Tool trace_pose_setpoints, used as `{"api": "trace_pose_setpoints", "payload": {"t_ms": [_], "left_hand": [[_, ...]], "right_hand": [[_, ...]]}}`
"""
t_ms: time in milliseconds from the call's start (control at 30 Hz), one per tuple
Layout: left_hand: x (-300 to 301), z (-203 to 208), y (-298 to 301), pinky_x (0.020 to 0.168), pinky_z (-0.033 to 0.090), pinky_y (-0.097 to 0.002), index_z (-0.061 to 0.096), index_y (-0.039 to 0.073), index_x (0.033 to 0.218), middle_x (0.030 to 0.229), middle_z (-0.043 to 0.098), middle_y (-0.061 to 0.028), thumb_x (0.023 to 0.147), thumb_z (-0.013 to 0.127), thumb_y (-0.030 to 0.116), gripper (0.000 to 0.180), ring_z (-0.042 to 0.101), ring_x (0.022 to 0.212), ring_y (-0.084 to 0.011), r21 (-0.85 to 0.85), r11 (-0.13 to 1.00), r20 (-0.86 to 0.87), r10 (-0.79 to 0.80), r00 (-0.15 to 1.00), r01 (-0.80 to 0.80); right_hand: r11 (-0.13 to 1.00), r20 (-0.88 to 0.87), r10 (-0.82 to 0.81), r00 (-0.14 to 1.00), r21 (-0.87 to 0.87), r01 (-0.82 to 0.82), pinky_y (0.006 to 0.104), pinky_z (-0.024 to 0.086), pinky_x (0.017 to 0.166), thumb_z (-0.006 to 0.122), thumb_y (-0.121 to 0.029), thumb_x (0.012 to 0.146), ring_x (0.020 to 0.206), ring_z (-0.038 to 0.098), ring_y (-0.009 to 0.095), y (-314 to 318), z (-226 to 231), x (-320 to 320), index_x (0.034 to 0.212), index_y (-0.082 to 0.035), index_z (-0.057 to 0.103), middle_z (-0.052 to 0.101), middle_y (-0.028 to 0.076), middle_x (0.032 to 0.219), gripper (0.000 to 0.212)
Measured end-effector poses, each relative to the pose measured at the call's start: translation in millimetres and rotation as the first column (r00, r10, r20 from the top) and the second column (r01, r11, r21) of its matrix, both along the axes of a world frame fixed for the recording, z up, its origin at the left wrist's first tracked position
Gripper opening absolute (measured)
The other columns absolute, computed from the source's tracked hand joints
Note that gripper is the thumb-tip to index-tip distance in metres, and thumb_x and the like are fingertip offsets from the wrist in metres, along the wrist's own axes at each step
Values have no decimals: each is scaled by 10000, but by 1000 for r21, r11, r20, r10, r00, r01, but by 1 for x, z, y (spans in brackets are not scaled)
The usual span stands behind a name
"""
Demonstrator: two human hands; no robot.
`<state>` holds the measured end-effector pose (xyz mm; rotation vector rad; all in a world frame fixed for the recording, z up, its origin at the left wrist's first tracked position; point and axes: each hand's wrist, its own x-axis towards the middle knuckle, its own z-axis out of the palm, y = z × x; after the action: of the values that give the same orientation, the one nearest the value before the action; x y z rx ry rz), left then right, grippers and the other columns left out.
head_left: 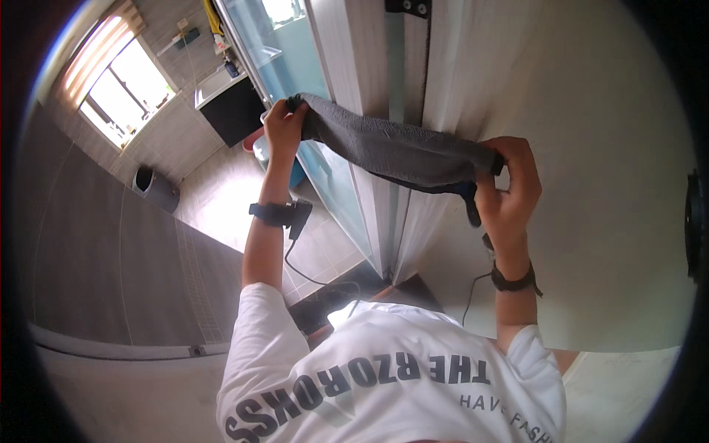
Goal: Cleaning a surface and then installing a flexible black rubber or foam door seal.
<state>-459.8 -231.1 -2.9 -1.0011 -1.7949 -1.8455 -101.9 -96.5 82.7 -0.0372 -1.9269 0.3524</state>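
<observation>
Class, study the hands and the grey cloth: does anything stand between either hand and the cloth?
Nothing visible does. The left hand grips one end of the grey cloth and the right hand the other. The pale door frame shows behind the cloth, not between.

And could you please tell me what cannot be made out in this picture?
In the head view:
Far side of the grey cloth: hidden by its near face.
Inside of the bin: too dark and small.
Scene beyond the window: washed out by glare.
Dark object at far right: merges into the dark rim.
Items by the washbasin: too small to identify.
</observation>
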Motion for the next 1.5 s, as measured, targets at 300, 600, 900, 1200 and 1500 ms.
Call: {"api": "trace_pose_setpoints", "payload": {"t_ms": [300,600,900,1200,1500], "left_hand": [[121,88,-20,553,393,-179,559,-6,796,639,528,2,699,683,39,163,474,592,-46,-3,996,-93,-94,991,94],[60,42,-10,500,376,-235,549,-11,773,571,514,-62,712,674,139,205,467,521,-118,-25,986,-191,160,968,-168],[38,17,3,617,399,-205,542,1,805,706,508,-11,720,638,39,133,498,675,-73,134,988,10,-77,997,75],[131,40,-21,715,418,-275,552,16,847,736,549,-80,651,650,11,219,541,722,-183,-1,999,-339,41,940,-44],[39,-41,12,539,385,-260,508,-4,758,620,520,-76,775,593,90,127,483,568,-133,-59,990,-43,125,991,-127]], "right_hand": [[860,-242,-499,832,-15,511,300,460,666,546,7,781,767,572,237,62,5,13,928,-15,547,562,106,860,148],[963,-78,-264,961,40,268,328,436,646,566,28,678,744,543,265,13,-21,10,900,-12,527,544,130,845,229],[949,-68,-314,947,19,315,333,455,598,581,24,653,686,556,258,19,-16,9,838,-38,537,543,101,784,201],[756,-57,-649,758,-159,635,309,464,619,598,16,691,698,574,238,55,-42,37,904,-41,543,543,97,799,227],[987,48,-134,990,-77,138,296,485,541,602,10,644,639,582,250,-4,-58,-1,892,-50,525,541,99,812,266]]}}
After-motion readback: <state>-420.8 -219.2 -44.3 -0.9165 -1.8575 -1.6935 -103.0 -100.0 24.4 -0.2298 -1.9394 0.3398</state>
